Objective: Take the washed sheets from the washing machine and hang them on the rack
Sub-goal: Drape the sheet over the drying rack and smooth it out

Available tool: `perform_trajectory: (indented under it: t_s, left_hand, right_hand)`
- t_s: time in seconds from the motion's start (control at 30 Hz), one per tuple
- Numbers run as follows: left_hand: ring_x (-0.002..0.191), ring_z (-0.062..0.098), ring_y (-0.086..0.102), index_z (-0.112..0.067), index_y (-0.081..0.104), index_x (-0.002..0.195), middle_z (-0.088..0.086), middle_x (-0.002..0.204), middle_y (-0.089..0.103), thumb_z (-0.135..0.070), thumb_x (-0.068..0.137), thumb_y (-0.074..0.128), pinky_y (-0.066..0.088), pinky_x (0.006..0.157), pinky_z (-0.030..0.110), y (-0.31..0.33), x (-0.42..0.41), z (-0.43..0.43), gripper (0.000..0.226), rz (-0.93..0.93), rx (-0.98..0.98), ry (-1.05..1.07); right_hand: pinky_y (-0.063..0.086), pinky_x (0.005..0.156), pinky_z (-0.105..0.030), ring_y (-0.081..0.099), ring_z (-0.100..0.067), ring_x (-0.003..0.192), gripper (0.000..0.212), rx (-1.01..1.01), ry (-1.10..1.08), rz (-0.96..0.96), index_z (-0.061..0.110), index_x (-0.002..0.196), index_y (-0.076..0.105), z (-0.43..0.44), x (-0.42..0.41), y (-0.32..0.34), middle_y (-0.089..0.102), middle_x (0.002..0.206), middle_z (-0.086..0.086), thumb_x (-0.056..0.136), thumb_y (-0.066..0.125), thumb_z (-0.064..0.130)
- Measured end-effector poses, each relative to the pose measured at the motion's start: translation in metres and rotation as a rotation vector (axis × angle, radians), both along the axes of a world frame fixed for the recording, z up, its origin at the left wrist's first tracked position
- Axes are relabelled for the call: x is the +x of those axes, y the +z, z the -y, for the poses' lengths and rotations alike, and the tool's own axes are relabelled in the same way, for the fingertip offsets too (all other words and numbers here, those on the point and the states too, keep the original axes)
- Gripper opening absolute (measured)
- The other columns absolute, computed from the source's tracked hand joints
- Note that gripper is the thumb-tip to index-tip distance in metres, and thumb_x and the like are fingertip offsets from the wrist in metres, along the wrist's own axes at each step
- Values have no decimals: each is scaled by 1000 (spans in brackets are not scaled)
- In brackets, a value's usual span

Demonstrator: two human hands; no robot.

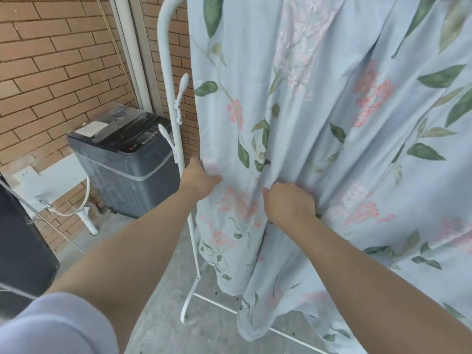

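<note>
A pale blue sheet point(319, 123) printed with pink flowers and green leaves hangs in folds over the white metal rack point(166, 60) and fills the right side of the view. My left hand point(199, 178) pinches the sheet's left edge, close beside the rack's upright pole. About a hand's width to the right, my right hand point(288, 200) is bunched on a fold of the same sheet. The sheet's lower hem droops near the rack's floor bar. The dark grey top-loading washing machine point(125, 159) stands behind, at the left, with its lid down.
A red brick wall point(51, 60) runs along the left and back. A white hose point(84, 210) and drain pipe sit beside the washer. A black object point(23, 251) stands at the far left edge. The floor is grey concrete point(163, 290).
</note>
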State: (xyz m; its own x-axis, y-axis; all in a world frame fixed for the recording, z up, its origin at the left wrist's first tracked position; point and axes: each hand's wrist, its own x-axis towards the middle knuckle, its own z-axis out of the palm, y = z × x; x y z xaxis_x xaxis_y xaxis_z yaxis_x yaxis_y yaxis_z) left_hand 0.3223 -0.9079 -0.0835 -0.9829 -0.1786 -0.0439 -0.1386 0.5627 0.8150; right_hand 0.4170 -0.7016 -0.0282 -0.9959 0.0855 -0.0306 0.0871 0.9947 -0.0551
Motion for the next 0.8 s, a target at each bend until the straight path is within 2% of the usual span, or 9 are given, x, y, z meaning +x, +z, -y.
perform_trajectory:
  t_s: [0.1,0.27,0.37,0.43,0.57,0.63,0.8]
  left_hand:
    - [91,33,64,-13,47,111,6,102,59,-28,80,81,58,74,45,-10,-2,3,48,-27,-95,-22]
    - [87,31,66,-14,51,106,4,96,62,-23,78,79,59,75,45,-21,-7,6,40,-30,-74,-75]
    - [80,29,61,-15,44,93,2,81,57,-13,83,62,54,65,37,-25,-12,9,21,-56,-101,-103]
    - [78,28,58,-16,46,91,3,81,58,-13,88,60,54,63,38,-29,-13,13,15,-87,-115,-112]
    - [80,32,64,-15,52,82,9,85,64,-22,94,64,60,66,45,-35,-15,19,19,-94,-111,-98]
    - [79,31,64,-12,52,79,11,82,64,-27,97,63,58,67,44,-37,-16,20,26,-90,-152,-92]
    - [69,27,51,-14,41,70,3,67,45,-29,100,60,39,57,32,-46,-16,23,39,-104,-302,-62]
  right_hand:
    - [48,79,-36,64,-30,108,28,61,-64,-26,16,111,64,-13,-11,-5,65,118,-9,104,37,23]
    - [51,80,-37,62,-30,112,22,122,-192,-37,13,113,62,-36,-23,-11,65,120,-12,101,45,14]
    - [53,83,-40,61,-32,115,24,133,-245,-38,10,116,60,-41,-30,-11,64,122,-14,97,46,9]
    - [53,87,-43,60,-33,117,27,128,-289,-42,9,120,59,-42,-33,-11,62,125,-15,95,47,7]
    - [53,84,-42,62,-33,115,27,120,-316,-47,7,119,58,-40,-36,-15,63,123,-16,93,51,7]
    - [53,83,-41,61,-33,116,26,111,-323,-50,6,119,57,-37,-36,-17,64,123,-16,93,52,7]
    - [51,89,-41,55,-33,123,31,74,-327,-24,5,122,56,-37,-37,-19,60,128,-17,92,57,11]
